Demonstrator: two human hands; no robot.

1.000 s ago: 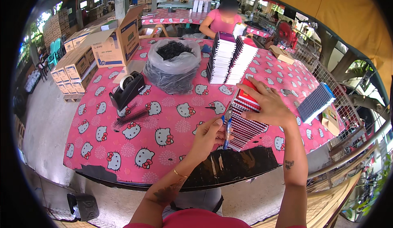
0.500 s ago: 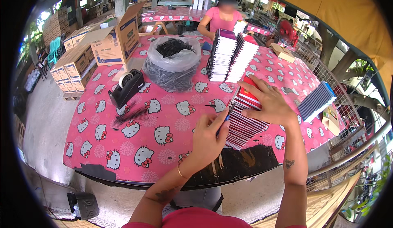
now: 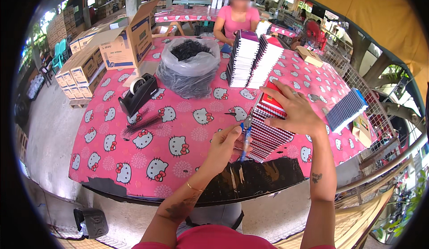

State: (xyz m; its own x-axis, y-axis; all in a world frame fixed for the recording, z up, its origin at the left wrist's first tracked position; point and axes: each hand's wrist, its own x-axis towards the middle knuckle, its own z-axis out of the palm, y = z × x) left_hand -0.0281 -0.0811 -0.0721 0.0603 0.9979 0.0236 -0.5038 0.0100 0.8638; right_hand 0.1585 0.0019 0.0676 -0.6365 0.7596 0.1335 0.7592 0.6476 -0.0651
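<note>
My left hand [image 3: 225, 144] is closed around blue-handled pliers [image 3: 246, 137], whose metal jaws point away from me. The jaws are at the left side of a stack of red spiral-bound notebooks [image 3: 272, 135]; whether they touch a binding I cannot tell. My right hand [image 3: 297, 112] lies spread over the stack, fingers on the red top cover and thumb against the rows of bindings. A small dark piece [image 3: 230, 113] lies on the cloth just left of the stack.
Behind the stack stand two tall piles of notebooks [image 3: 243, 61]. Left of them are a plastic bag of black coils [image 3: 187, 72], a tape dispenser [image 3: 139, 94], loose coils [image 3: 145, 126] and a carton [image 3: 129, 45]. Blue notebooks [image 3: 346, 110] lie right. A person [image 3: 237, 18] sits across the table.
My left hand has drawn slightly down and left, and more of the pliers' blue handles shows. My right hand stays on the stack. The person across has shifted left and sits more upright.
</note>
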